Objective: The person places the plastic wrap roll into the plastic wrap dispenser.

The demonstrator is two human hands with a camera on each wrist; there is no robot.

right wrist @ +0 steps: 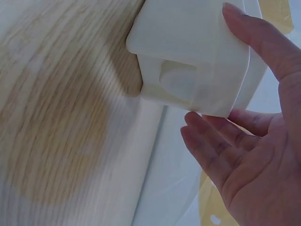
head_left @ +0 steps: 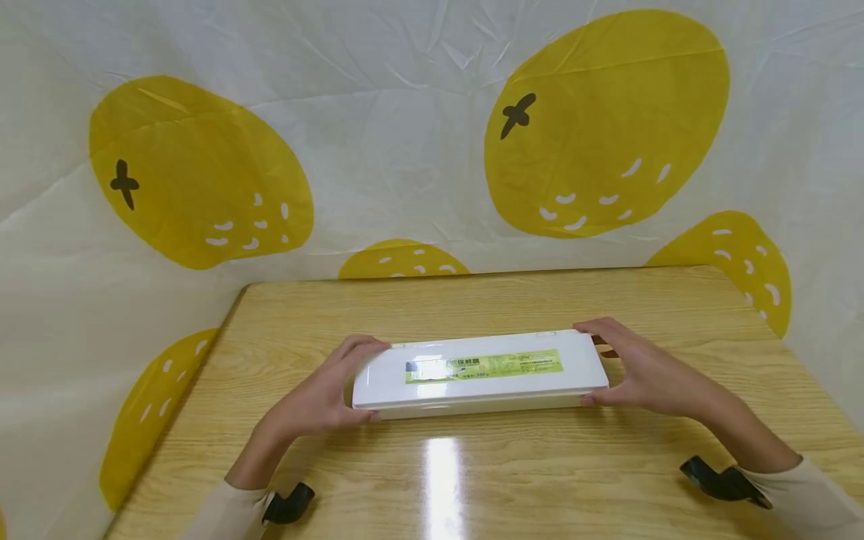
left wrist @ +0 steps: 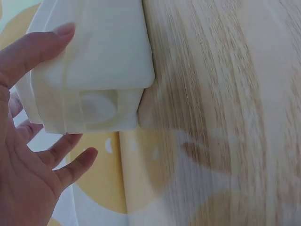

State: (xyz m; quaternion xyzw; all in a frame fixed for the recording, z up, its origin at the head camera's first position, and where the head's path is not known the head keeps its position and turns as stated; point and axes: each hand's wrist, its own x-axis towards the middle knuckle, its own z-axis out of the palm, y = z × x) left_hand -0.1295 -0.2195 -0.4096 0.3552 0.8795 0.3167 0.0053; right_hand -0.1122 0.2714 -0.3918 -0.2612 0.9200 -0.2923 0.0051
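Observation:
A long white cling film box lies crosswise on the wooden table, with a green and yellow label on its top. My left hand grips its left end, thumb on the near side and fingers at the far side. At the opposite end my right hand holds it in the same way. In the left wrist view, the box's end shows a rounded recess, and the lower fingers stand apart from it. The right wrist view shows a similar recess in the other end.
The wooden table has a bright reflection in front of the box. Behind and left of it hangs a pale cloth with large yellow fruit prints. A black strap piece sits at the left cuff, another at the right.

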